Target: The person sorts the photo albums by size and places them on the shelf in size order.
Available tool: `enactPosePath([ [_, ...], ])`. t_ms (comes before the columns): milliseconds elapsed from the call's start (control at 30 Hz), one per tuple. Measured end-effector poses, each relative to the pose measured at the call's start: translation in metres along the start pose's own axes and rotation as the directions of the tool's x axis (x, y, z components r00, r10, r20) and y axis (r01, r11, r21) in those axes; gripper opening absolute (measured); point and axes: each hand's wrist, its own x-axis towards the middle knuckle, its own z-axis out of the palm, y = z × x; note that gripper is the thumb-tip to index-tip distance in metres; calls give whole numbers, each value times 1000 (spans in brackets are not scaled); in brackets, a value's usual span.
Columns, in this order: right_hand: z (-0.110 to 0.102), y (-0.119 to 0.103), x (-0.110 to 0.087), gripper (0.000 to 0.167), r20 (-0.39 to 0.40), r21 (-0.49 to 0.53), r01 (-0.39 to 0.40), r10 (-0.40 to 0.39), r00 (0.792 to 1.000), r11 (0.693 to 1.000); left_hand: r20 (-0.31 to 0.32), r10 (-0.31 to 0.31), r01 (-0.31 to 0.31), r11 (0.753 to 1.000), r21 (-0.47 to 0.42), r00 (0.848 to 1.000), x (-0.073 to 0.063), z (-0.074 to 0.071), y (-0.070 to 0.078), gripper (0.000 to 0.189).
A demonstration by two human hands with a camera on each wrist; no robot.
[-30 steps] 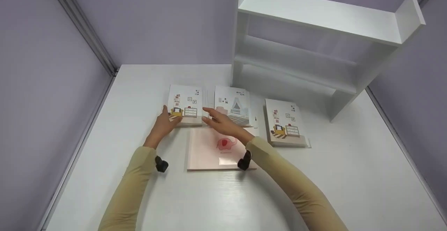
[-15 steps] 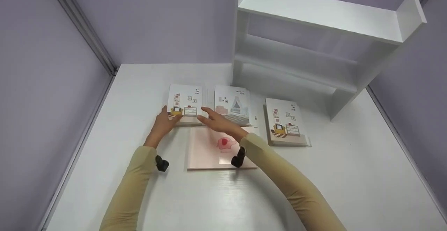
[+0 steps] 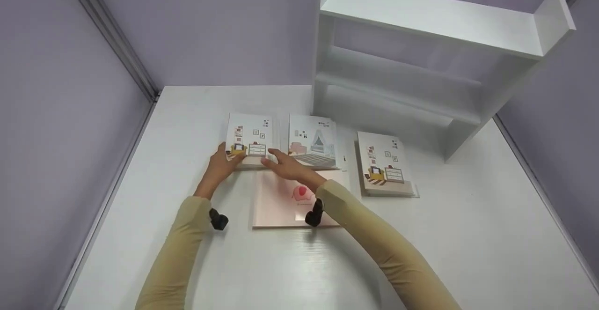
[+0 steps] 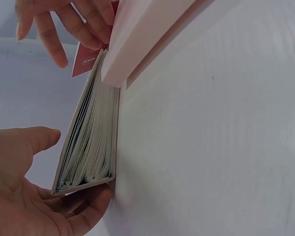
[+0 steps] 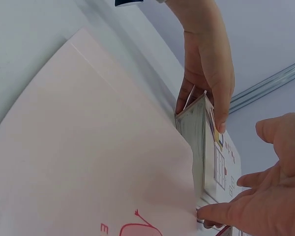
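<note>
A thick photo album (image 3: 248, 132) with a yellow armchair and dresser on its white cover lies at the left of the row. My left hand (image 3: 220, 166) grips its left side, thumb over the cover and fingers at the spine (image 4: 86, 185). Its pages (image 4: 96, 132) show at the near edge. My right hand (image 3: 288, 166) hovers at the album's lower right corner, fingers spread; whether they touch it is hard to tell. Below lies a pink elephant-print book (image 3: 278, 202), partly covered by the right wrist.
A second album (image 3: 311, 136) with a canopy picture lies just right of the first. Farther right is another armchair-print album (image 3: 381, 158). A white two-tier shelf (image 3: 430, 15) stands at the back right of the white table (image 3: 234, 272). Purple-grey walls (image 3: 224, 29) enclose it.
My right hand has moved left and slightly down, towards the left album's corner. The left hand has stayed at that album's left side. The albums and pink book have kept their places.
</note>
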Motion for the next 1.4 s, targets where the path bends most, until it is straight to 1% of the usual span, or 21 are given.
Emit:
enactPosePath([
  [133,3,-1,1,68,1,-1,-20,20,1000,1000,-4,-17,17,1000,3,1000,-1,1,1,83],
  [333,7,0,2,68,3,-27,-43,43,999,999,-3,1,-1,1000,-8,1000,-1,1,0,82],
  [500,9,1,4,67,-21,-8,-13,13,1000,1000,3,-8,8,1000,-18,1000,1,1,-1,83],
  [633,11,1,5,66,-42,9,1,-1,999,1000,13,-28,28,999,-39,1000,1,1,-2,84],
  [733,12,0,5,64,-63,40,1,1,998,999,23,-42,43,996,-77,999,1,0,-1,82],
  [900,15,-2,6,58,-125,137,7,11,992,990,38,-54,59,989,-134,998,0,-1,1,78],
  [1100,21,-5,11,52,-203,203,22,20,979,979,34,-40,44,990,-135,999,1,-2,1,78],
  [1133,22,-6,11,51,-211,208,24,21,977,978,36,-46,51,990,-130,998,1,-2,1,79],
  [1267,25,-7,13,52,-200,233,0,48,979,973,48,-76,81,988,-134,996,0,-2,0,80],
  [1333,25,-7,13,52,-190,239,-14,61,980,971,47,-85,91,984,-155,995,0,-2,0,78],
  [1400,26,-7,14,52,-186,251,-29,78,980,968,42,-81,87,979,-184,996,0,-1,0,74],
])
